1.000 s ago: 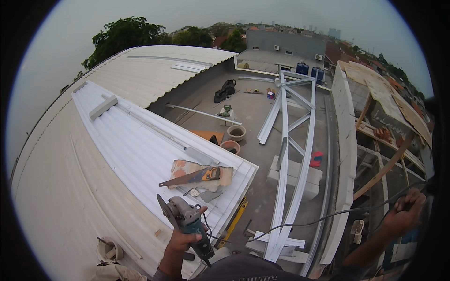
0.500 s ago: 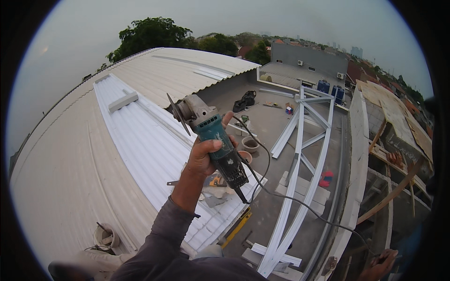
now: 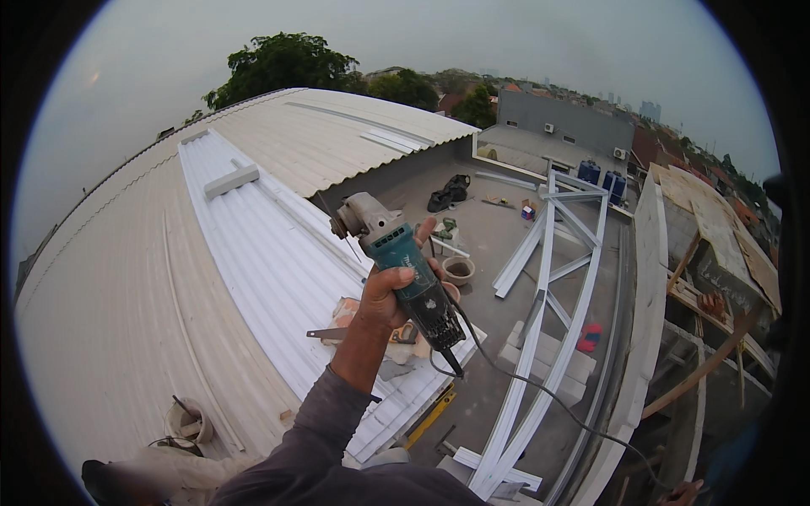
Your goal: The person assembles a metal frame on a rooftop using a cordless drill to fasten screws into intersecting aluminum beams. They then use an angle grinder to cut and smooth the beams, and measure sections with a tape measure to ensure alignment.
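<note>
Head view: left hand (image 3: 390,291) clenches a teal grinder (image 3: 396,270) raised over the roof (image 3: 253,253), its cord (image 3: 523,384) trailing down toward the right hand (image 3: 680,492) at the lower edge; whether that hand grips it I cannot tell. A snagged cord could, I judge, jerk the grinder from the one-handed grip.

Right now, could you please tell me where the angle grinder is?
In the head view, the angle grinder is near centre, held up in the left hand above the white corrugated roof sheet, its cord trailing down to the right.
</note>
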